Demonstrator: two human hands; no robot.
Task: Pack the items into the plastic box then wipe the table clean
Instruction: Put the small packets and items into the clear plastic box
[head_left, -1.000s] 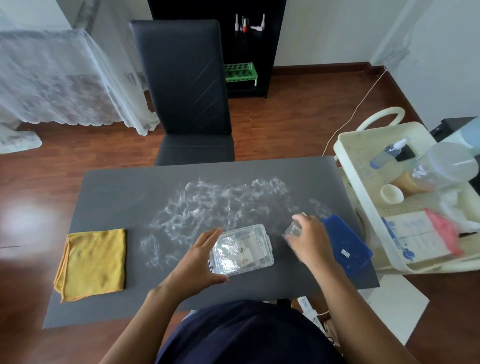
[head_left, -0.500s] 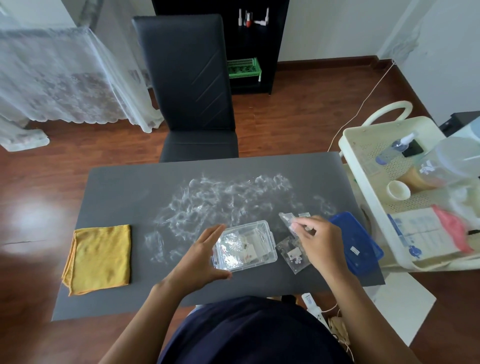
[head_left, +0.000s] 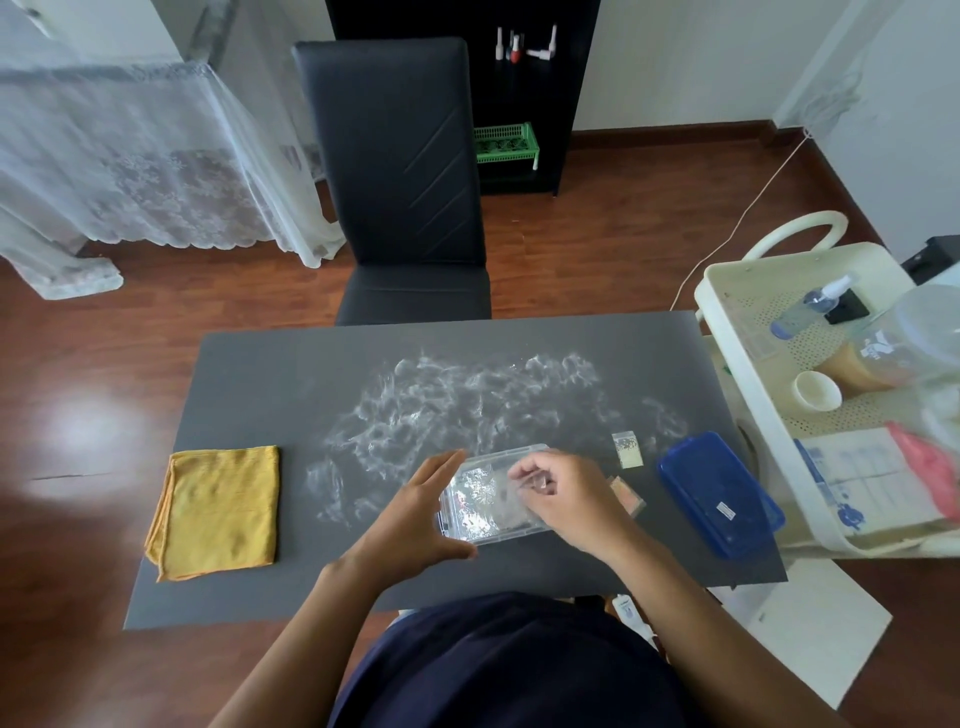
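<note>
The left hand (head_left: 415, 512), fingers spread, braces the light, stiff plastic box (head_left: 491, 496); the right hand (head_left: 563, 499) pinches a thin, slippery packet (head_left: 524, 480) at its edge.

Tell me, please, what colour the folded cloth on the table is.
The folded cloth is mustard yellow, seen best in the head view.

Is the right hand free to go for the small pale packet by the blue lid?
Probably not yet: the right hand is over the clear box, seemingly pinching a packet. The path to the pale packet is otherwise unblocked.
</note>
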